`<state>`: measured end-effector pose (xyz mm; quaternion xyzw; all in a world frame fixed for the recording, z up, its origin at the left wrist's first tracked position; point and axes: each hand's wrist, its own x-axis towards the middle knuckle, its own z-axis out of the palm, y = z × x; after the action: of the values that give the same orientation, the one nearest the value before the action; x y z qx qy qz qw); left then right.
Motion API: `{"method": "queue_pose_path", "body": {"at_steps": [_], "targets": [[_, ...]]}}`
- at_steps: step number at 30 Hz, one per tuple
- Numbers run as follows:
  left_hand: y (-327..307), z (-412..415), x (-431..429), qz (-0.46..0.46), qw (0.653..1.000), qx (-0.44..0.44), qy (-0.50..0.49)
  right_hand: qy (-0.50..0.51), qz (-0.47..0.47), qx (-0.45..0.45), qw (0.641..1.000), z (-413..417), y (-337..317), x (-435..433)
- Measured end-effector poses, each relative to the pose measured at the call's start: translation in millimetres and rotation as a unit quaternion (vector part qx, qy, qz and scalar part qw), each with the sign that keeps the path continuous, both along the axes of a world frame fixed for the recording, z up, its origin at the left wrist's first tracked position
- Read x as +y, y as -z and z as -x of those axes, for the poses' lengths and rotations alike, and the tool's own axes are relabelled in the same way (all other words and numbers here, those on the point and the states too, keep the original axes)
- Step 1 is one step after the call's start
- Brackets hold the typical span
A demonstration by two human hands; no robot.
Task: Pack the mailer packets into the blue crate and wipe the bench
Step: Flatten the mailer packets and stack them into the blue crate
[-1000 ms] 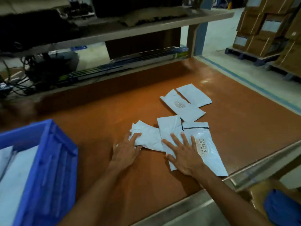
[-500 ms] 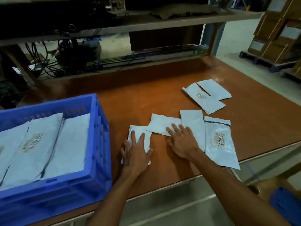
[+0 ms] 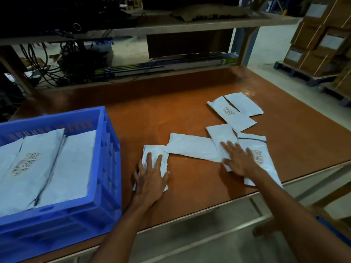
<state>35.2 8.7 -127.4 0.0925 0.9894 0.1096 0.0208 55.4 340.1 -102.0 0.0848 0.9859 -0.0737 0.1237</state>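
Observation:
Several white mailer packets lie on the brown bench (image 3: 190, 196). My left hand (image 3: 150, 177) rests flat, fingers straight, on the nearest packet (image 3: 153, 152). A creased packet (image 3: 191, 147) lies between my hands. My right hand (image 3: 237, 158) presses flat on an upright packet (image 3: 221, 135) and touches a labelled packet (image 3: 264, 158) to its right. Two more packets (image 3: 243, 105) lie farther back. The blue crate (image 3: 106, 149) stands at the left with packets (image 3: 47, 164) inside.
A raised shelf (image 3: 190, 25) runs over the back of the bench, with cables (image 3: 47, 69) and a long flat box (image 3: 171, 67) beneath it. Stacked cardboard boxes (image 3: 322, 44) on a pallet stand at the far right. The bench's front edge is close to my arms.
The view has swung left, bringing the crate fully in. My left hand slid one packet out of the pile toward the crate. My right hand moved right onto the upright and labelled packets.

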Motion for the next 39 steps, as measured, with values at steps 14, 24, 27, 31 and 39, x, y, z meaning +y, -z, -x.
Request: {"method": "queue_pose_path", "body": {"at_steps": [14, 24, 27, 31, 39], "targets": [[7, 13, 3, 0.005, 0.999, 0.032, -0.027, -0.062, -0.054, 0.095, 0.992, 36, -5, -113], [9, 23, 9, 0.001, 0.999, 0.012, -0.045, -0.087, 0.028, 0.102, 0.991, 9, 11, -118], [11, 21, 12, -0.005, 0.998, 0.029, -0.047, -0.064, 0.023, 0.131, 0.989, 1, 5, -122], [8, 19, 25, 0.019, 0.998, 0.023, -0.051, -0.071, 0.027, 0.112, 0.991, 35, 13, -129], [-4, 19, 33, 0.041, 0.998, 0.014, -0.049, -0.109, -0.002, 0.094, 0.99, 18, 26, -139]]}}
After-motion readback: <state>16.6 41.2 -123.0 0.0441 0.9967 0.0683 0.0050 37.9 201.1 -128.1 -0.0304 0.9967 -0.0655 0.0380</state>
